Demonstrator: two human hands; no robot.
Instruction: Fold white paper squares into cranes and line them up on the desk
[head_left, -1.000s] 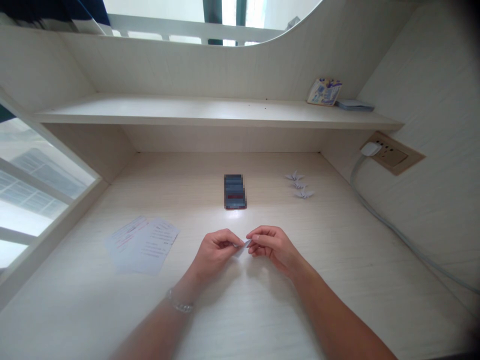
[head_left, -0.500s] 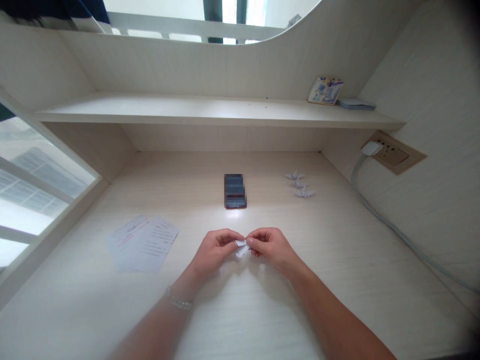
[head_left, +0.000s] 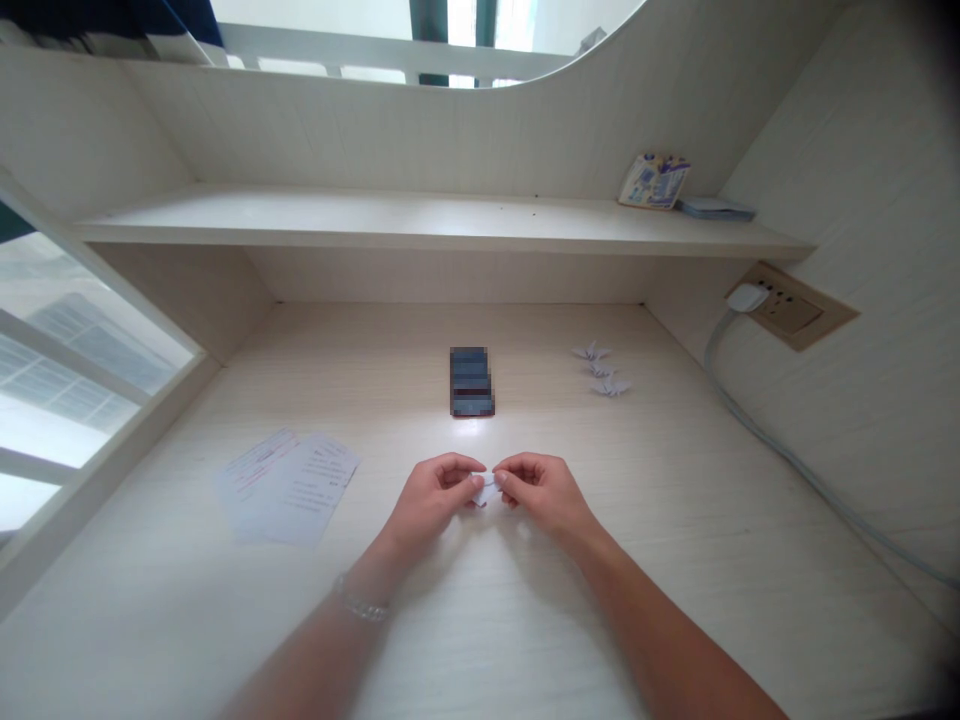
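Note:
Between my hands is a small piece of folded white paper (head_left: 486, 491), pinched from both sides above the desk. My left hand (head_left: 437, 492), with a chain bracelet at its wrist, grips the left edge between thumb and fingers. On the other edge, my right hand (head_left: 541, 488) has its thumb and fingertips closed. Fingers cover part of the paper, so its full shape is hidden. Beyond the hands lies a phone (head_left: 472, 382) with a blurred screen. Three folded paper cranes (head_left: 611, 386) stand in a row to the right of the phone.
Printed paper sheets (head_left: 300, 490) overlap on the desk at left. A shelf (head_left: 360, 215) spans the back, carrying a colourful packet (head_left: 654, 182) and a flat stack (head_left: 715, 209). A grey cable (head_left: 780, 455) runs from a plug in the wall socket (head_left: 795, 308) down the right side.
The folded paper has turned a little between my fingers, and my fingertips have shifted slightly along it. Both hands keep hold; the phone, cranes and sheets stay where they were.

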